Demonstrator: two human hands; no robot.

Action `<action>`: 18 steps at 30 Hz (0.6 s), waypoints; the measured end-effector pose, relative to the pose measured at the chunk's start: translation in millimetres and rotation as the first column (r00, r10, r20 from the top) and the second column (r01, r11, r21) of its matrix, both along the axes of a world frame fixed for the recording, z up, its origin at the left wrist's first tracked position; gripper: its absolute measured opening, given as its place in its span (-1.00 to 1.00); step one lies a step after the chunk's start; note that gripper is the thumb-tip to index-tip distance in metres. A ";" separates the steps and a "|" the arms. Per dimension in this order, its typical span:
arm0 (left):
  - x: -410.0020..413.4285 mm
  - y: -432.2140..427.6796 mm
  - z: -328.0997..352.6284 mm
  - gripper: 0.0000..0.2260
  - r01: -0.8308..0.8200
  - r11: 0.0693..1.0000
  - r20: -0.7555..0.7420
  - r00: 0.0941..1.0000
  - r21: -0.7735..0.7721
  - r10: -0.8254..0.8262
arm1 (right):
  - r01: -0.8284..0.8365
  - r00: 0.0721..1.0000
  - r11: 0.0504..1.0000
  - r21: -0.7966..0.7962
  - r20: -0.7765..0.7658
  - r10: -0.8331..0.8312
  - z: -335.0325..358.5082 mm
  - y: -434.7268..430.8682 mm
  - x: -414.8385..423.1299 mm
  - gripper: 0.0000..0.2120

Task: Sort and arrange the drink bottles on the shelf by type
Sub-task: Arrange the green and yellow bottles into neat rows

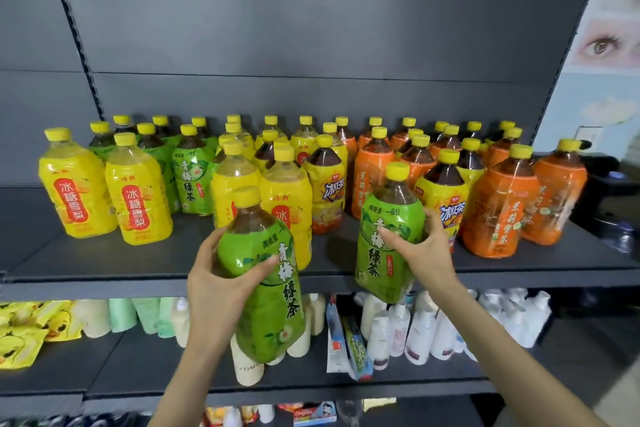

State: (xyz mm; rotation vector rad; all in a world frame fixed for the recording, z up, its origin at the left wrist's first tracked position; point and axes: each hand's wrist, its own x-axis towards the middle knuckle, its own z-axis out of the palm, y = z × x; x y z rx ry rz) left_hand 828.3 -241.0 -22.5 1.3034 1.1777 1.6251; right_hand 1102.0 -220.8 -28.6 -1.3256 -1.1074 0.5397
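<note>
My left hand [221, 274] grips a green-label tea bottle [266, 291] with a yellow cap, held in the air in front of the shelf edge and tilted. My right hand [424, 253] grips a second green-label tea bottle [384, 239], also off the shelf, near its front edge. On the dark shelf [104, 263] stand many yellow-capped bottles: yellow-label pear drinks [138, 198] at the left and middle, green tea bottles [188, 180] behind them, yellow iced-tea bottles [327, 194] in the middle, orange-label bottles [498, 208] at the right.
The lower shelf [173, 367] holds yellow snack packets [24, 329] at the left, pale lotion bottles [422, 326] and toothpaste boxes [353, 343]. A bare strip of shelf runs along the front left. A dark object [609, 191] sits right of the shelf end.
</note>
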 end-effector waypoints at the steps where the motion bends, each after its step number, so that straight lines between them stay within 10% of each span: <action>1: -4.9 -2.1 -0.7 -0.24 0.009 1.000 0.001 1.000 -0.003 -0.009 | 0.007 1.000 1.000 0.000 -0.008 -0.007 1.4 -10.6 -1.8 -0.23; 18: -46.3 -60.4 -5.1 -0.35 -0.071 0.997 0.021 0.997 -0.024 0.072 | -0.131 0.991 0.991 -0.002 0.030 0.131 17.3 -97.0 -20.5 -0.43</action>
